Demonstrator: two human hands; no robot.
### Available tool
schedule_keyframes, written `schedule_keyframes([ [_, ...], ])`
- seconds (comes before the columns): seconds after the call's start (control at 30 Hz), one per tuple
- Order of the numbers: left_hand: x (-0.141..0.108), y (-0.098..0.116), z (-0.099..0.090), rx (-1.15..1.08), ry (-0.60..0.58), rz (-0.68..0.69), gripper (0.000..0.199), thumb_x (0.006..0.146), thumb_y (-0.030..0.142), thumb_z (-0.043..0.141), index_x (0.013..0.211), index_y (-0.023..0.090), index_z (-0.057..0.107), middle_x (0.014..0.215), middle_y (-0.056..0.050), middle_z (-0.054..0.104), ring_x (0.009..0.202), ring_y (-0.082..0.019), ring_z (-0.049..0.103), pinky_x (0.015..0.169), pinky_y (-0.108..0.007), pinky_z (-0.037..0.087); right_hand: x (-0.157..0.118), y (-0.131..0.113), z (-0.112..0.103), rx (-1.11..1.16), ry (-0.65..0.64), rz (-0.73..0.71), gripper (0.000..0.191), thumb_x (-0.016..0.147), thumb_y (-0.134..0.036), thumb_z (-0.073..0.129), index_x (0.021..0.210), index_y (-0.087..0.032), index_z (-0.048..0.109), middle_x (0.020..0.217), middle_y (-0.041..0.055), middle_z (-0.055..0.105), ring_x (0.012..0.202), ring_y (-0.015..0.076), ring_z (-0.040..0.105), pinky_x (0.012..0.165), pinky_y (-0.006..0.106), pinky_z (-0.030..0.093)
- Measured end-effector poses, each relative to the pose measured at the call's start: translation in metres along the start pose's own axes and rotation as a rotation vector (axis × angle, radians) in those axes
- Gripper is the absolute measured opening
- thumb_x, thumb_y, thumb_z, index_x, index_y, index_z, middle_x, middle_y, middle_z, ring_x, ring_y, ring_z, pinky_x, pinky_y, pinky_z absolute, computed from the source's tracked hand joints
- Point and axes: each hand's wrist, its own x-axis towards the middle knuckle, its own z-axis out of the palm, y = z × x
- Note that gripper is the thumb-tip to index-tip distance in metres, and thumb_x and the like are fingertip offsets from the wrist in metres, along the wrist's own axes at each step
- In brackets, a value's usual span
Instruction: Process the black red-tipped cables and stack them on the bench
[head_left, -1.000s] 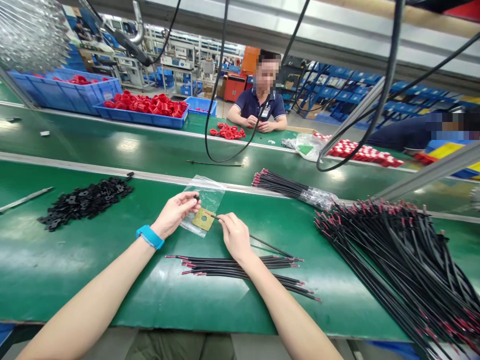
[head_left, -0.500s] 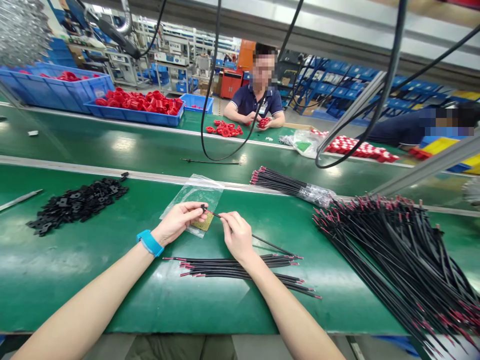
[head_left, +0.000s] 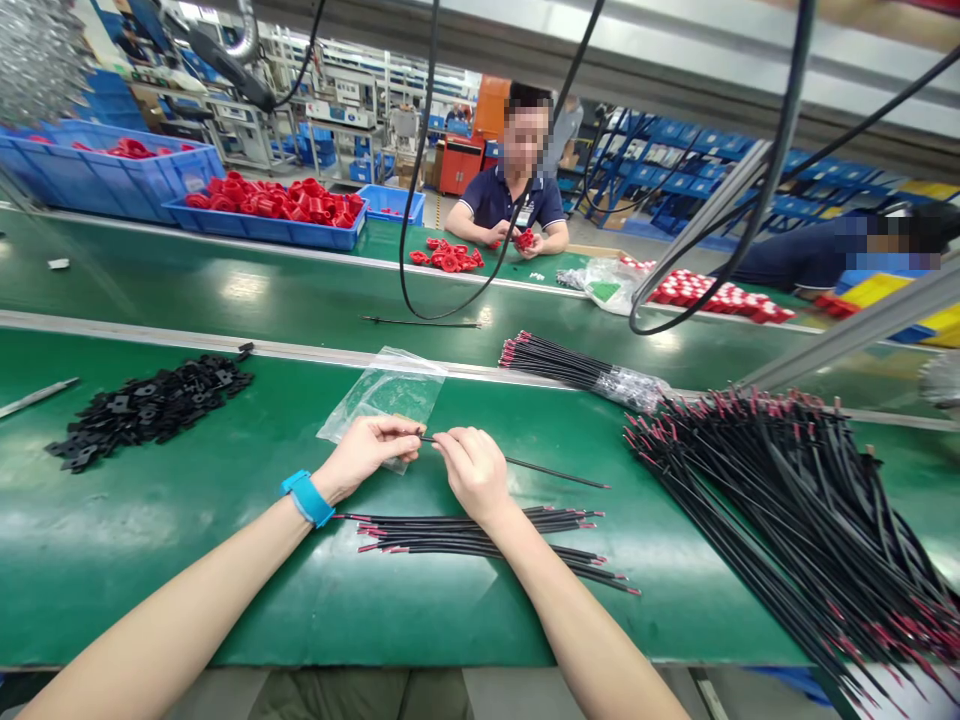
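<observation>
My left hand (head_left: 377, 445) is closed, thumb and fingers pinched on a small black plastic part that is mostly hidden by them, at the end of a thin black cable (head_left: 559, 473). Close beside it, my right hand (head_left: 476, 472) is closed around that same cable, whose red-tipped far end sticks out to the right. Beneath both hands lies a clear plastic bag (head_left: 401, 383), partly covered by my left hand. A row of black cables (head_left: 420, 535) with red ends rests on the green table, passing under my right forearm.
Small black plastic parts (head_left: 154, 405) are piled at left, near a pen-like tool (head_left: 37, 398). A large heap of cables (head_left: 787, 490) fills the right, with a wrapped bundle (head_left: 562, 365) behind. Loose black cords (head_left: 405, 230) hang ahead. Across the bench, a co-worker (head_left: 510, 205) handles red parts.
The cable end and my right hand have come closer to my left fingers, which now cover the black part. Both hands have dipped slightly, and the cable's far end has risen.
</observation>
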Motion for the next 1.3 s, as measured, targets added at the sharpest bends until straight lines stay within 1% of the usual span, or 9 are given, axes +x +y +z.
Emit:
schedule_keyframes([
  [0.07,-0.002,0.0,0.003,0.023,0.018,0.034,0.032,0.068,0.033,0.081,0.093,0.013,0.073,0.085,-0.009,0.07,0.072,-0.016,0.065,0.07,-0.028,0.054,0.0,-0.002,-0.002,0.006,-0.004,0.012,0.02,0.099,-0.022,0.047,0.097,-0.015,0.066,0.087,0.0091,0.065,0.077,0.0173,0.055,0.071,0.031,0.039],
  [0.17,-0.005,0.002,0.006,0.118,0.018,0.136,0.028,0.068,0.032,0.08,0.089,0.015,0.074,0.092,-0.008,0.07,0.08,-0.018,0.065,0.076,-0.031,0.054,0.001,-0.005,-0.005,0.04,-0.024,0.057,0.023,0.1,-0.023,0.045,0.093,-0.015,0.066,0.083,0.0086,0.063,0.077,0.0168,0.056,0.071,0.029,0.039],
  [0.3,-0.008,0.004,0.007,0.266,0.027,0.265,0.022,0.072,0.032,0.078,0.087,0.017,0.075,0.088,-0.007,0.068,0.08,-0.018,0.063,0.074,-0.029,0.053,0.003,-0.011,-0.008,0.096,-0.06,0.112,0.027,0.1,-0.024,0.043,0.09,-0.016,0.066,0.08,0.0073,0.063,0.072,0.015,0.056,0.068,0.027,0.04],
  [0.5,-0.011,0.004,0.011,0.425,0.024,0.361,0.018,0.076,0.033,0.074,0.087,0.019,0.077,0.081,-0.007,0.068,0.076,-0.019,0.06,0.071,-0.03,0.048,0.004,-0.017,-0.007,0.307,-0.106,0.204,0.03,0.1,-0.025,0.041,0.089,-0.016,0.066,0.081,0.0061,0.063,0.071,0.0131,0.056,0.066,0.025,0.042],
  [0.77,-0.012,0.012,0.01,0.434,0.012,0.404,0.019,0.075,0.035,0.075,0.086,0.02,0.077,0.083,-0.008,0.069,0.078,-0.02,0.061,0.072,-0.031,0.048,0.009,-0.014,-0.013,0.398,-0.196,0.244,0.033,0.101,-0.029,0.041,0.082,-0.017,0.066,0.077,0.0037,0.06,0.068,0.012,0.056,0.064,0.023,0.041],
  [1.0,-0.011,0.011,0.009,0.46,-0.008,0.403,0.018,0.075,0.035,0.075,0.085,0.02,0.077,0.08,-0.007,0.068,0.075,-0.019,0.06,0.071,-0.03,0.047,0.013,-0.012,-0.014,0.608,-0.315,0.345,0.036,0.1,-0.029,0.042,0.073,-0.018,0.062,0.07,-0.0004,0.06,0.067,0.0108,0.056,0.065,0.022,0.041],
  [1.1,-0.009,0.01,0.007,0.408,0.024,0.395,0.019,0.075,0.034,0.076,0.087,0.019,0.077,0.083,-0.008,0.069,0.078,-0.019,0.061,0.071,-0.03,0.049,0.013,-0.011,-0.012,0.619,-0.273,0.383,0.034,0.099,-0.03,0.046,0.073,-0.018,0.065,0.07,0.0001,0.06,0.067,0.0116,0.057,0.067,0.023,0.042],
  [1.23,-0.007,0.007,0.006,0.292,0.065,0.317,0.022,0.072,0.034,0.077,0.086,0.017,0.077,0.089,-0.009,0.068,0.079,-0.02,0.063,0.07,-0.031,0.054,0.012,-0.01,-0.01,0.634,-0.134,0.404,0.018,0.093,-0.03,0.057,0.089,-0.018,0.07,0.08,0.0026,0.065,0.072,0.0131,0.059,0.069,0.023,0.046],
  [1.3,-0.007,0.004,0.007,0.249,0.072,0.288,0.023,0.07,0.034,0.078,0.086,0.017,0.077,0.09,-0.008,0.068,0.079,-0.02,0.063,0.07,-0.031,0.055,0.011,-0.01,-0.009,0.627,-0.109,0.375,0.017,0.093,-0.029,0.057,0.092,-0.019,0.07,0.082,0.0035,0.065,0.074,0.0136,0.06,0.071,0.024,0.047],
])
